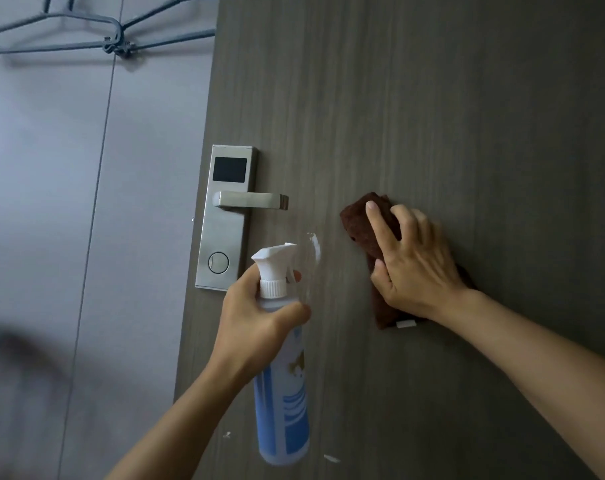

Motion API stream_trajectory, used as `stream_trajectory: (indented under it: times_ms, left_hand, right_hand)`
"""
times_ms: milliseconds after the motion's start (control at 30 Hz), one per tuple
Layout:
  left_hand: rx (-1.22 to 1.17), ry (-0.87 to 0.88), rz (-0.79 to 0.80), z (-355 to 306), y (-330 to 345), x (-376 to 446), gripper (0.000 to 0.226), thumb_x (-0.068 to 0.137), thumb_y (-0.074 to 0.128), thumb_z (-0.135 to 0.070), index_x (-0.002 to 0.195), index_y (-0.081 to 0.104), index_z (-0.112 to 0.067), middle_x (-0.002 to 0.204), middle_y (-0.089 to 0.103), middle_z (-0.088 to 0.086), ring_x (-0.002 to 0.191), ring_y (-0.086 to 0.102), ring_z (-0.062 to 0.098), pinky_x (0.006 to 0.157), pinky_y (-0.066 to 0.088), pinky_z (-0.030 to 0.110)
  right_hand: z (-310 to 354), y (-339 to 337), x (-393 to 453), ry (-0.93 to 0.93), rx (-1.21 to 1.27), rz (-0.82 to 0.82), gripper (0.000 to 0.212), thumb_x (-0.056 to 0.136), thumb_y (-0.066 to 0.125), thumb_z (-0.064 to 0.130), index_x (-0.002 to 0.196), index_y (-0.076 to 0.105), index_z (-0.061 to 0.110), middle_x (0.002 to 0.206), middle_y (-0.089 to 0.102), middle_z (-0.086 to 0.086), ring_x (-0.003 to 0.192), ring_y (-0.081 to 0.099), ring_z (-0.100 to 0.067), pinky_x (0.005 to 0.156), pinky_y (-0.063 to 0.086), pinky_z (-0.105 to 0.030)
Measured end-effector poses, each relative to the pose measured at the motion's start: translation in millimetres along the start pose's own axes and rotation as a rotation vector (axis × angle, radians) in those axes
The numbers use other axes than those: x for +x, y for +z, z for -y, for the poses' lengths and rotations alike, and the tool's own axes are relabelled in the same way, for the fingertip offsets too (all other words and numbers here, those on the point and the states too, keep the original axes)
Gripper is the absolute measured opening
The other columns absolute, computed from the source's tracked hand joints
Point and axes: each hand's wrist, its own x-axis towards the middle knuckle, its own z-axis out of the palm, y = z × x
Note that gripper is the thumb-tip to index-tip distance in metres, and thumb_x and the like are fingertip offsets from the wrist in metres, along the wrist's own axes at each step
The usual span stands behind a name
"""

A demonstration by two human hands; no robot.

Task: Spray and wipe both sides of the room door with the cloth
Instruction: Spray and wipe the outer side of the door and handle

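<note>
From the head camera, I see my right hand point(411, 261) pressing the brown cloth point(370, 223) flat against the door point(432, 98), fingers spread fairly wide, the forefinger stretched up over the fold. The cloth's long axis runs from upper left to lower right, and most of it lies under the palm; a small white tag pokes out at its lower end.

The relation that matters for me: a white smear of sprayed cleaner point(315, 245) sits on the door just left of the cloth, between it and the lever handle point(250, 199) on the lock plate point(224, 216). The right hand is the nearer one for wiping, so I judge the next stroke goes leftward.

My left hand point(256, 320) grips the spray bottle point(282, 393) round the neck, with a fingertip showing by the trigger. The bottle stands roughly upright with its nozzle towards the door. How much liquid it holds I can't tell; the body is opaque.

Hangers point(86, 36) hang on the wall point(44, 202) at upper left.
</note>
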Motion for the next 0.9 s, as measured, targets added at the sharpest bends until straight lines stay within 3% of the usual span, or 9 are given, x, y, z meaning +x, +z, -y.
stream_trajectory:
  times_ms: [167,333,400,500,567,633,733,800,900]
  left_hand:
    - [0.019,0.006,0.042,4,-3,6,0.033,0.065,0.079,-0.026,0.096,0.069,-0.027,0.086,0.073,-0.003,0.074,0.071,0.019,0.064,0.064,0.044]
    - [0.010,-0.003,0.014,19,-15,10,0.037,0.064,0.079,-0.029,0.099,0.069,-0.025,0.085,0.073,-0.005,0.074,0.071,0.019,0.063,0.064,0.041]
    - [-0.008,-0.016,-0.001,24,-21,11,0.040,0.062,0.079,-0.033,0.099,0.069,-0.021,0.084,0.073,-0.005,0.074,0.072,0.019,0.063,0.064,0.041]
    - [-0.051,-0.003,-0.015,28,-29,8,0.052,0.054,0.076,-0.047,0.100,0.070,-0.021,0.089,0.075,-0.008,0.077,0.072,0.016,0.061,0.063,0.032]
    - [-0.090,0.007,-0.006,28,-34,4,0.054,0.054,0.074,-0.049,0.099,0.070,-0.021,0.092,0.075,-0.008,0.079,0.072,0.015,0.062,0.063,0.029]
    - [-0.122,0.019,0.009,28,-39,1,0.053,0.054,0.075,-0.048,0.099,0.070,-0.021,0.092,0.075,-0.006,0.077,0.072,0.017,0.064,0.062,0.027]
    - [-0.156,-0.005,0.018,29,-42,-5,0.049,0.053,0.079,-0.037,0.099,0.073,-0.023,0.088,0.076,-0.005,0.074,0.072,0.017,0.061,0.060,0.024]
    - [-0.166,-0.013,0.032,30,-42,-7,0.043,0.057,0.080,-0.026,0.100,0.073,-0.025,0.087,0.076,-0.007,0.074,0.072,0.016,0.060,0.059,0.022]
    - [-0.175,-0.017,0.027,31,-43,-9,0.042,0.057,0.078,-0.021,0.099,0.074,-0.024,0.087,0.077,-0.005,0.070,0.071,0.013,0.059,0.058,0.022]
  right_hand:
    - [-19,1,0,-0.153,0.076,-0.047,0.066,0.095,0.053,0.031,0.155,0.040,0.007,0.140,0.044,-0.026,0.109,0.051,-0.041,0.089,0.049,-0.054]
    - [5,2,28,0.123,0.076,-0.097,0.065,0.097,0.053,0.040,0.156,0.041,0.016,0.112,0.049,-0.021,0.093,0.047,-0.037,0.074,0.049,-0.048]
    - [23,5,50,0.225,0.055,-0.081,0.069,0.097,0.055,0.042,0.158,0.036,0.016,0.110,0.050,-0.019,0.091,0.050,-0.035,0.071,0.045,-0.041]
    - [51,10,64,0.278,0.044,-0.074,0.069,0.096,0.057,0.042,0.157,0.037,0.014,0.109,0.052,-0.017,0.090,0.053,-0.034,0.071,0.046,-0.041]
    - [69,13,44,0.144,0.031,-0.075,0.068,0.095,0.058,0.042,0.154,0.042,0.013,0.104,0.053,-0.014,0.086,0.053,-0.033,0.069,0.045,-0.042]
    - [80,17,6,-0.113,0.052,-0.033,0.068,0.092,0.061,0.041,0.153,0.047,0.014,0.100,0.053,-0.012,0.082,0.053,-0.032,0.067,0.043,-0.041]
    - [65,14,-27,-0.396,-0.038,0.034,0.070,0.087,0.065,0.040,0.151,0.050,0.018,0.096,0.052,-0.008,0.076,0.048,-0.029,0.063,0.039,-0.040]
    - [46,11,-9,-0.307,-0.092,-0.002,0.068,0.087,0.061,0.041,0.151,0.051,0.020,0.093,0.052,-0.009,0.076,0.049,-0.031,0.064,0.038,-0.041]
    - [35,5,42,0.070,-0.075,-0.059,0.065,0.092,0.054,0.042,0.153,0.047,0.023,0.096,0.053,-0.011,0.083,0.052,-0.036,0.070,0.043,-0.045]
